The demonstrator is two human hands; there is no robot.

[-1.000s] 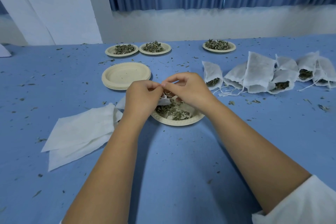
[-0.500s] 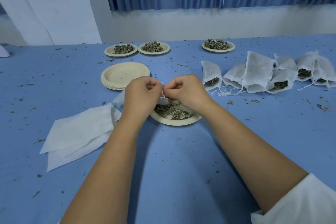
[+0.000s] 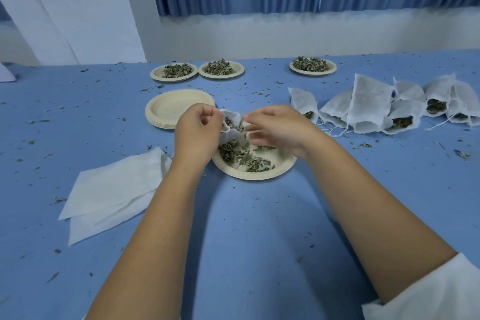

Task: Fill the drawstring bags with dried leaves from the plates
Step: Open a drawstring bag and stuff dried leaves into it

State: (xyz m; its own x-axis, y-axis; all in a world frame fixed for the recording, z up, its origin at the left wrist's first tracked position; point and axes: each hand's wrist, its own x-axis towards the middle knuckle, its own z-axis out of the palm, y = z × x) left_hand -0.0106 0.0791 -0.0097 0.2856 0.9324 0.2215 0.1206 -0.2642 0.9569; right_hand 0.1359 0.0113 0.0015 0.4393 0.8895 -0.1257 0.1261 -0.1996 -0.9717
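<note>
Blue table [image 3: 246, 228] strewn with leaf crumbs: flat empty bags [image 3: 114, 189] at eight o'clock, filled bags [image 3: 368, 106] at two. At centre, a paper plate [image 3: 255, 176] of dried leaves [image 3: 241, 156]. Over it the left hand [image 3: 197, 135] and right hand [image 3: 280, 130], slightly apart, pinch the rim of a drawstring bag [image 3: 231, 122] — leaves inside.

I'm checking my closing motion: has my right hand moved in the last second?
Yes. The right hand has shifted right relative to the near plate, away from the left hand holding the drawstring bag.
</note>
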